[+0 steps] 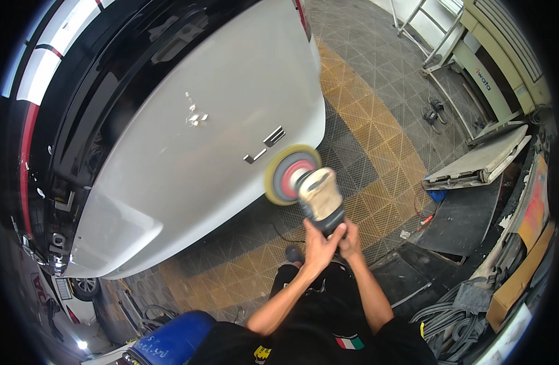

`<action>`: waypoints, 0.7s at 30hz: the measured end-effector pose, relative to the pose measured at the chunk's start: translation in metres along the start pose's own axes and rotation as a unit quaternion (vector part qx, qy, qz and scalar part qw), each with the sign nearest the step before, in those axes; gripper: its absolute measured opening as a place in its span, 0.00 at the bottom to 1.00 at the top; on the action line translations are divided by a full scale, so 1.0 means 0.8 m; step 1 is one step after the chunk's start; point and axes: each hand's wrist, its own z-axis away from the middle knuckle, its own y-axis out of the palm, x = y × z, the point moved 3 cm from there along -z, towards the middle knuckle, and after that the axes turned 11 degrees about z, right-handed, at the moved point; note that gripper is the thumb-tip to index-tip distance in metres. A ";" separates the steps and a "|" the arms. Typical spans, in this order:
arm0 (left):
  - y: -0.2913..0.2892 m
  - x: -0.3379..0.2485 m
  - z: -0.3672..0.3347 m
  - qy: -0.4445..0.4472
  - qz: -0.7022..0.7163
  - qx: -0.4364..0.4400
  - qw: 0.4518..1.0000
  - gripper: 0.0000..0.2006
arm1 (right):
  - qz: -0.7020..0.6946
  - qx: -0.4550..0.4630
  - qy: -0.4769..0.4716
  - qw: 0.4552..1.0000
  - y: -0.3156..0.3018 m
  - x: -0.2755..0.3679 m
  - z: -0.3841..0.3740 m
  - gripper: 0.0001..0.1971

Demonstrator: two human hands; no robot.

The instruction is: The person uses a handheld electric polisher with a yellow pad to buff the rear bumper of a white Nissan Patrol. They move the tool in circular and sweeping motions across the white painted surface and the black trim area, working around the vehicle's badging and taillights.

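Observation:
Both of my hands grip a handheld polishing machine (321, 198) with a worn, cream-coloured body. My left hand (316, 244) wraps the black rear grip from the left, and my right hand (351, 238) holds it from the right. Its round yellow foam pad (287, 175) with a red backing presses against the lower right edge of a white car's rear panel (212, 121). Chrome badge letters (264, 145) sit just left of the pad.
The floor (377, 134) is grey and yellow plastic grid tile. A flat white panel (480, 161) and a dark panel (462, 219) lie at right, beside coiled hoses (450, 316). A blue drum (170, 340) stands at lower left. A metal ladder frame (437, 36) stands at the back.

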 end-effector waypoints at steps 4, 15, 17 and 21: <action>-0.073 0.004 0.034 0.030 0.133 -0.062 0.989 0.31 | 0.048 0.059 -0.049 0.996 0.083 0.005 0.010 0.34; -0.175 0.070 0.095 -0.034 0.315 -0.177 0.932 0.33 | 0.232 0.237 -0.220 0.917 0.161 0.109 0.004 0.42; -0.162 0.079 0.090 -0.022 0.355 -0.159 0.921 0.33 | 0.262 0.233 -0.258 0.900 0.151 0.113 -0.006 0.44; -0.107 0.077 0.070 -0.034 0.381 -0.132 0.914 0.31 | 0.334 0.216 -0.279 0.874 0.097 0.128 -0.034 0.41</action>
